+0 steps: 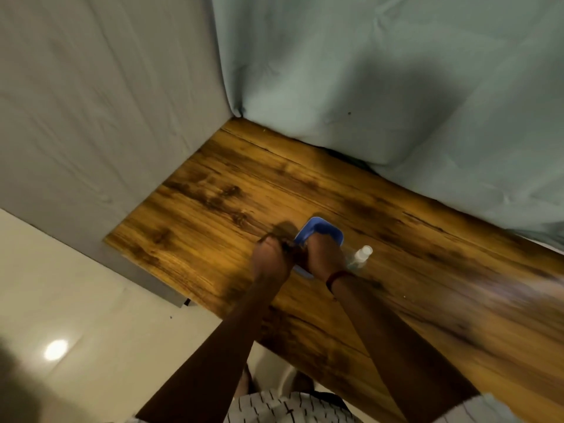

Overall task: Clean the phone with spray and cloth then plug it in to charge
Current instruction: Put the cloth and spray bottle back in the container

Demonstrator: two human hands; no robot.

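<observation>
— How does the phone (321, 229) look?
— Blue, round-cornered, flat on the table (213, 193) toward its left end, under my right hand (325, 254), spray bottle (361, 255) just beside.
— Fingers?
— Blurred on both; my left hand (271, 257) too. Cannot tell.

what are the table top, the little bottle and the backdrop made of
Table top: wood or a wood-look laminate, with brown grain, dark streaks and a slight sheen. Bottle: probably clear plastic, with a see-through body and a white cap. Backdrop: cloth, matte pale grey-green, with creases and folds.
</observation>
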